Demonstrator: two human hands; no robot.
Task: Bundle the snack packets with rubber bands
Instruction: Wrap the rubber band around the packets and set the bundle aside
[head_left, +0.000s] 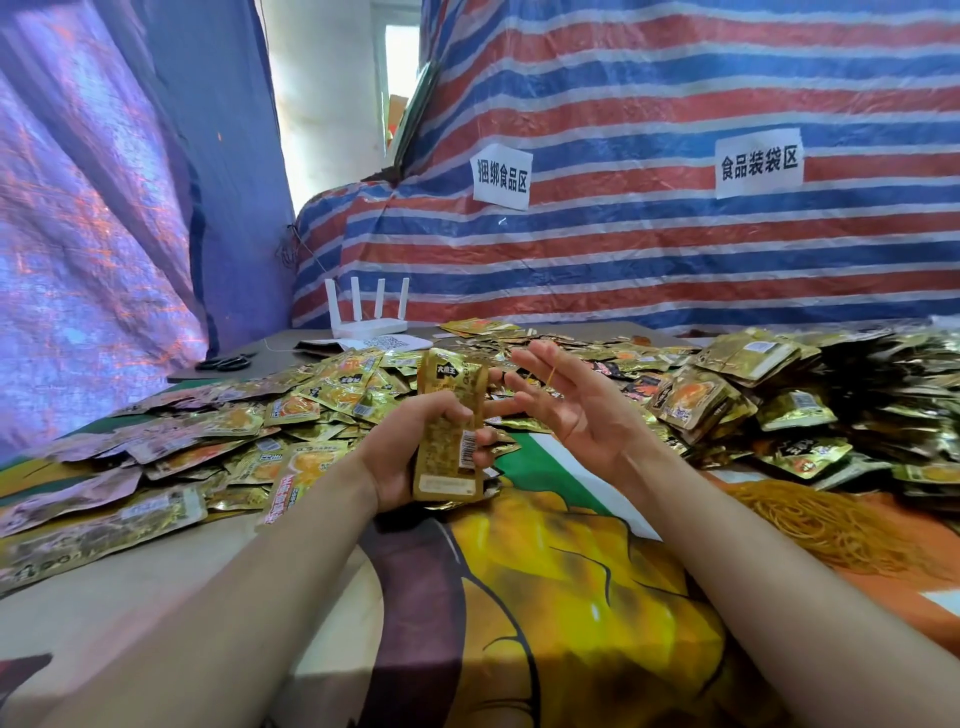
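The left hand (410, 452) grips the stack (451, 421) above the counter's near middle, long axis upright, top end free. Just right of that top, the right hand (566, 410) is spread open, a band (551, 374) across its fingers (535, 358).

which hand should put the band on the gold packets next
Right. The right hand is open with a thin yellow rubber band across its fingers; the left hand is busy gripping the upright stack of gold foil snack packets.
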